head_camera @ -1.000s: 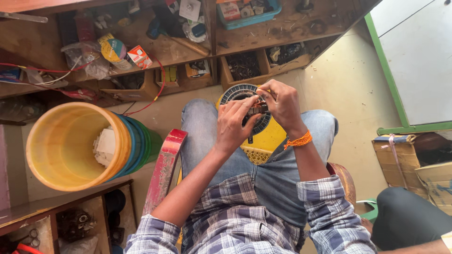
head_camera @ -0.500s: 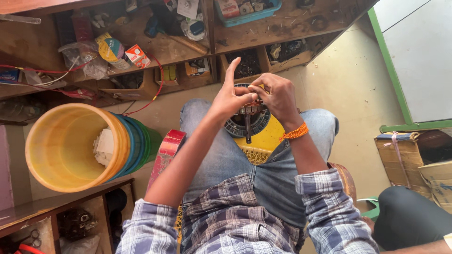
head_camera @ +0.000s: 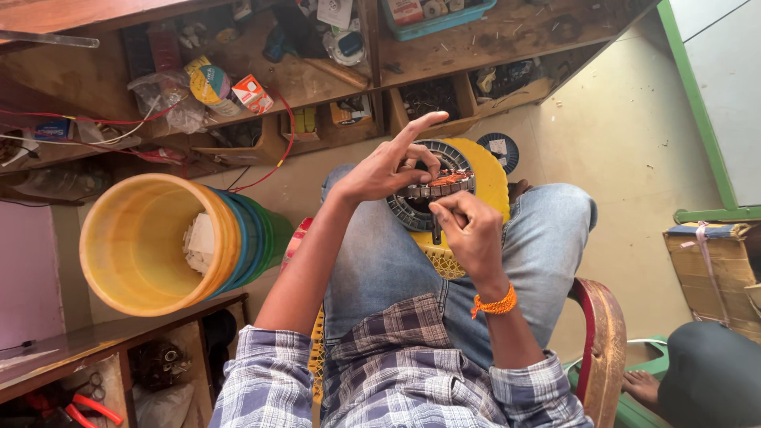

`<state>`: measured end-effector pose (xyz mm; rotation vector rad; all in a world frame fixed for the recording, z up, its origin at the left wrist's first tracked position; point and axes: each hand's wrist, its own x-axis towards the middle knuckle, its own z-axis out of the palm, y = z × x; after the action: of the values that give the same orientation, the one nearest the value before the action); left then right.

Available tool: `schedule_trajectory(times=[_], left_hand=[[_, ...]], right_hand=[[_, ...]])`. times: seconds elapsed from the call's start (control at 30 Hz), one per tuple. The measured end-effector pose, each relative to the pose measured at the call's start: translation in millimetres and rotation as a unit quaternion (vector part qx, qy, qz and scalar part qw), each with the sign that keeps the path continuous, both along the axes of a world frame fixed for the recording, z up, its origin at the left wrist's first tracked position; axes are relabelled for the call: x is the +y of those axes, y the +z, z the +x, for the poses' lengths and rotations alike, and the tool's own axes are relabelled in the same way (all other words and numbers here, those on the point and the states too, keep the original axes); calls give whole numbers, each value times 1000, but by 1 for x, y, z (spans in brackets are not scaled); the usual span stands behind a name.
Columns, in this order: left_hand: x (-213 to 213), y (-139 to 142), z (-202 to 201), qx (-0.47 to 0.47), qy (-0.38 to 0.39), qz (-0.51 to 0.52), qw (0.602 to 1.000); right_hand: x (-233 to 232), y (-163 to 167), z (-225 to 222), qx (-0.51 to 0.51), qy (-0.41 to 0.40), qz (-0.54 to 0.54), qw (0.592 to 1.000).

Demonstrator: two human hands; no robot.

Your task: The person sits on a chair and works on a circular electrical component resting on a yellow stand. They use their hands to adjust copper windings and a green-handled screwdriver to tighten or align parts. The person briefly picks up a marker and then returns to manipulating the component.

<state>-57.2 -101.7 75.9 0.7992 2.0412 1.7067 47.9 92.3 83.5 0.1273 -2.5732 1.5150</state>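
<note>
Room: wooden shelves [head_camera: 491,40] crowded with small parts, boxes and red wires fill the top of the frame; a pale floor [head_camera: 634,135] lies at right.
Seat: the person sits in blue jeans and a checked shirt, with a red chair arm [head_camera: 602,341] at lower right.
Motor ring: a round metal ring [head_camera: 432,188] with copper windings, at the centre of the frame, rests over the knees on a yellow plastic stool [head_camera: 487,170].
Left hand: the left hand [head_camera: 388,166] grips the ring's upper left edge, forefinger stretched straight out toward the shelves.
Right hand: the right hand [head_camera: 472,234], just below the ring, is pinched shut round a thin dark tool [head_camera: 436,231] whose tip meets the ring; an orange wristband [head_camera: 493,303] sits on that wrist.
Left of frame: stacked buckets [head_camera: 158,242], yellow innermost, lie on their side.
</note>
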Motion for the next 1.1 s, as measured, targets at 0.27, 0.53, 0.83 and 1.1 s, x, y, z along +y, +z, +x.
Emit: schedule_trajectory(times=[0.27, 0.53, 0.83, 1.1], left_hand=[[-3, -1, 5, 56, 16, 1, 998], [-3, -7, 6, 61, 16, 17, 998], [0, 6, 13, 137, 31, -21, 990], [33, -2, 60, 239, 201, -86, 946]], right_hand=[[-3, -21, 23, 19, -2, -71, 997], [-11, -45, 28, -18, 5, -111, 994], [28, -62, 30, -22, -106, -126, 986], [58, -39, 10, 48, -122, -55, 990]])
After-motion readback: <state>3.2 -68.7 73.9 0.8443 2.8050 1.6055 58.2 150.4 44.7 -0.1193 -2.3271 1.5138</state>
